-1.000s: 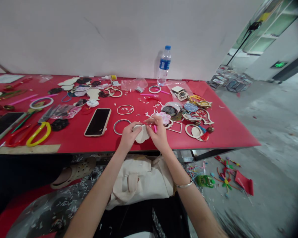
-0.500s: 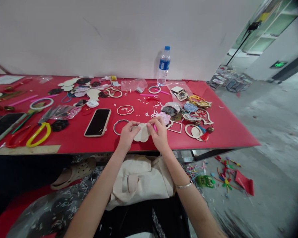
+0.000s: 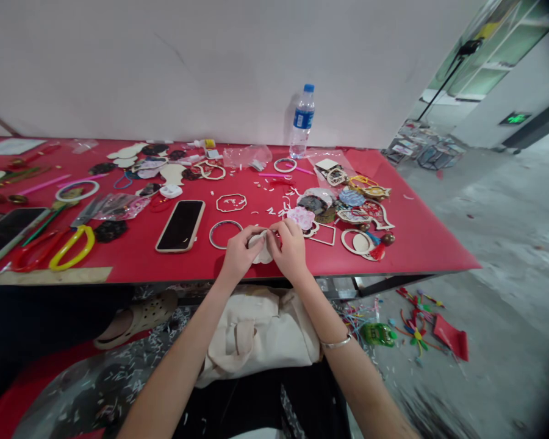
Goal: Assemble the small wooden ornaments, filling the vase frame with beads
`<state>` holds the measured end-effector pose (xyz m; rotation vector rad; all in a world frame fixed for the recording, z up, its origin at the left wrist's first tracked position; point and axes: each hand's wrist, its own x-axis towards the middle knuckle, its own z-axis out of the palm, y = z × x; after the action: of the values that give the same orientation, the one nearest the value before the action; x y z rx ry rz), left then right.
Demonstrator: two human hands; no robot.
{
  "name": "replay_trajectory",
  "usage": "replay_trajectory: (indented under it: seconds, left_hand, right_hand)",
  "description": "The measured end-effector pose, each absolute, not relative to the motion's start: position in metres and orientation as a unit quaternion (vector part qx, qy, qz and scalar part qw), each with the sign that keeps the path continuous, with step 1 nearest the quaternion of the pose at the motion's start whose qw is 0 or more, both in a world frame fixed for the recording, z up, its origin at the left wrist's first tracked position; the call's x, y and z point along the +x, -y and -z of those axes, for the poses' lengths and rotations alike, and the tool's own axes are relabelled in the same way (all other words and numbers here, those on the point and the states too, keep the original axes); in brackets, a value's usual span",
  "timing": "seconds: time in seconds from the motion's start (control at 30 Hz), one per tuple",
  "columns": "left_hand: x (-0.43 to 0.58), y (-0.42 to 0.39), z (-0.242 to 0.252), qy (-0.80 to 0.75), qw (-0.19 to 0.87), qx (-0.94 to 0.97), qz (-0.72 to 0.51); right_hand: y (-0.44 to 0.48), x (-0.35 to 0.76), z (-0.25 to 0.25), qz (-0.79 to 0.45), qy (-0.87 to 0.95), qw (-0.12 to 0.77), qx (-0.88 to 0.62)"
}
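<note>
Seen from head height at the near edge of the bench (image 3: 421, 250), facing forward and down toward the wall (image 3: 165, 61) along its far edge. Close in, floor (image 3: 507, 244) showing past the right end.

The counter (image 3: 407, 244) has a smooth matt red top, the cutout (image 3: 260, 250) looks like pale bare wood, the phone (image 3: 181, 225) is glossy black glass, the bottle (image 3: 302, 122) clear plastic, and the bag (image 3: 260, 335) is cream cloth.

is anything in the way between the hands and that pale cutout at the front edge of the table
Nothing visible. The left hand and right hand both grip the pale cutout directly, over the red table. The metal ring lies just beyond the left hand, off to the side.
</note>
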<state>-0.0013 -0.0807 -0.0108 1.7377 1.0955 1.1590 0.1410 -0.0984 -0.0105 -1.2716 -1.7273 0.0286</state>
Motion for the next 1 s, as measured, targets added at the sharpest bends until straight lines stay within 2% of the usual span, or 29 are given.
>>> replay_trajectory:
  seconds: [0.23,0.67,0.83,1.0]
  left_hand:
    - [0.0009,0.0868,0.0049,-0.430,0.348,0.699,-0.453]
    - [-0.0011,0.0895,0.0058,-0.416,0.346,0.699,-0.468]
    - [-0.0029,0.0901,0.0042,-0.420,0.355,0.675,-0.491]
    - [-0.0031,0.0863,0.0079,-0.422,0.400,0.634,-0.510]
  right_hand:
    - [0.0998,0.1389,0.0102,0.084,0.708,0.436,-0.549]
    - [0.1055,0.1355,0.0056,0.136,0.685,0.375,-0.609]
    - [0.1047,0.1363,0.0053,0.110,0.659,0.399,-0.628]
    - [0.0985,0.1414,0.0075,-0.005,0.651,0.476,-0.591]
